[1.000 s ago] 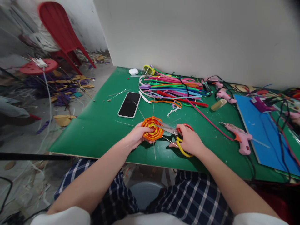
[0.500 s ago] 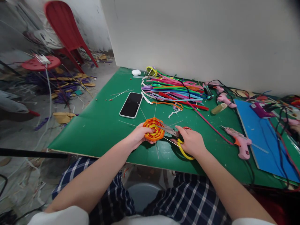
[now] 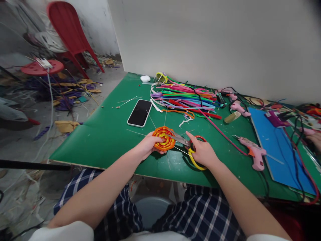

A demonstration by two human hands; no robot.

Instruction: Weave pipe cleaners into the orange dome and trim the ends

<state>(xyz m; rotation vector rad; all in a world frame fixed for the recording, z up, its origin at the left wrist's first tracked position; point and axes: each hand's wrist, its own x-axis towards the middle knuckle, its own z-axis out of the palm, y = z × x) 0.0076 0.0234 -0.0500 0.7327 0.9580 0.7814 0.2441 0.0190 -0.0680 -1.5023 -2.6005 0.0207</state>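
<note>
My left hand (image 3: 149, 144) is closed on an orange, red and yellow woven disc (image 3: 167, 146), its thumb lying over the middle. Thin pale spokes stick out from the disc's rim on several sides. In my right hand (image 3: 202, 150) is a pair of scissors (image 3: 183, 140) with red and yellow handles. The blades point left, and their tips lie over the disc's right part; whether they touch it I cannot tell. My right index finger stretches forward along the scissors.
Behind the disc lie a black-screened phone (image 3: 139, 113) and a bundle of coloured strips (image 3: 185, 95). To the right are a pink glue gun (image 3: 255, 154), a blue board (image 3: 272, 147) and dark cables. Another person's hand (image 3: 314, 139) shows at the right edge. A red chair (image 3: 66, 26) stands behind left.
The view has shifted very slightly. My right index finger looks a little straighter and more raised off the scissors; the disc and blades keep nearly the same place.
</note>
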